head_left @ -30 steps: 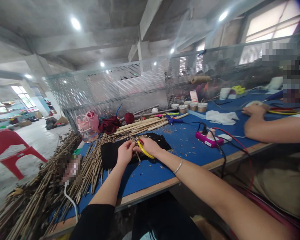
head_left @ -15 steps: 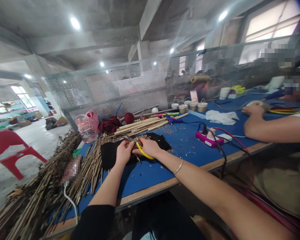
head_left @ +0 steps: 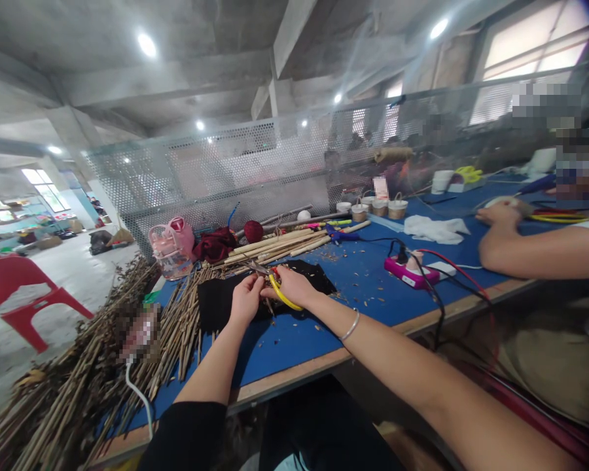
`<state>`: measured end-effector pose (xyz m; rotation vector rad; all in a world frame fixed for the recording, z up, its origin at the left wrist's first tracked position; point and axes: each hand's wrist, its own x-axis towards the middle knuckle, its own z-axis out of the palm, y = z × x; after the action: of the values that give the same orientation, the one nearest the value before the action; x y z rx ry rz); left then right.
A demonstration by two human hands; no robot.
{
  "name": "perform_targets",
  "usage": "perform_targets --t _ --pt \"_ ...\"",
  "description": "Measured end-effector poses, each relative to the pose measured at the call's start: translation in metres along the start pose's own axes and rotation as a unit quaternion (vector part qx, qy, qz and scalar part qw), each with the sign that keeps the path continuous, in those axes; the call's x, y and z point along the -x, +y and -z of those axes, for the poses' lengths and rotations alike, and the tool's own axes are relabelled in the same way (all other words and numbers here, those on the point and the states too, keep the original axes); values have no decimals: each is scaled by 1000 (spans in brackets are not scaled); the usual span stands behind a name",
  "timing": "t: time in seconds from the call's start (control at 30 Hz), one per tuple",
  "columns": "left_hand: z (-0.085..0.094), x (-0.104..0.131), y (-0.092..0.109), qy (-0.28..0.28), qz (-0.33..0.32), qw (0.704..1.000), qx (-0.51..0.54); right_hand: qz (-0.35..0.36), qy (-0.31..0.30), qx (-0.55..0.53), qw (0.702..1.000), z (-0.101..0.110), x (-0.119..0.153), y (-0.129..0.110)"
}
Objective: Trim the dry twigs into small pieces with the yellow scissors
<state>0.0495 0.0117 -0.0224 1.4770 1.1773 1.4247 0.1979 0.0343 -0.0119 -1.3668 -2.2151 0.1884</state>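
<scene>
My right hand [head_left: 295,286] is wrapped round a pair of yellow-handled shears [head_left: 285,297], whose metal blades point left and away from me, above the black cloth [head_left: 213,307]. Close beside it, my left hand [head_left: 246,299] has its fingers pinched together near the blades. Whatever lies between those fingers is too small and hidden to make out. Bits of dry plant matter lie on and around the cloth. To the left of my left hand, a heap of thin dry stalks [head_left: 179,330] spreads over the table edge.
Thicker pale sticks [head_left: 275,247] lie behind the cloth, near a pink bottle [head_left: 171,248] and a dark red yarn ball [head_left: 254,231]. On the right are a blue glue gun [head_left: 341,234], a purple power strip [head_left: 412,273] with cables, and a co-worker's arm [head_left: 535,252].
The shears' blades have tilted up and away from my left fingers and show more clearly. My left hand has shifted slightly to the right. Both hands stay over the cloth.
</scene>
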Motion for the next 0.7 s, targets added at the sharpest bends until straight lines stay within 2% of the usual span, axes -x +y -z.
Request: perform_targets --t 0.2,0.47,0.7 --pt "3 -1 -2 -9 9 998 -62 34 5 9 999 1 -1 4" --pt "3 2 3 -3 -32 990 -135 -16 3 -9 1000 0 0 0" --pt "4 4 9 17 -52 983 -174 -31 -2 -4 1000 -1 1 -2"
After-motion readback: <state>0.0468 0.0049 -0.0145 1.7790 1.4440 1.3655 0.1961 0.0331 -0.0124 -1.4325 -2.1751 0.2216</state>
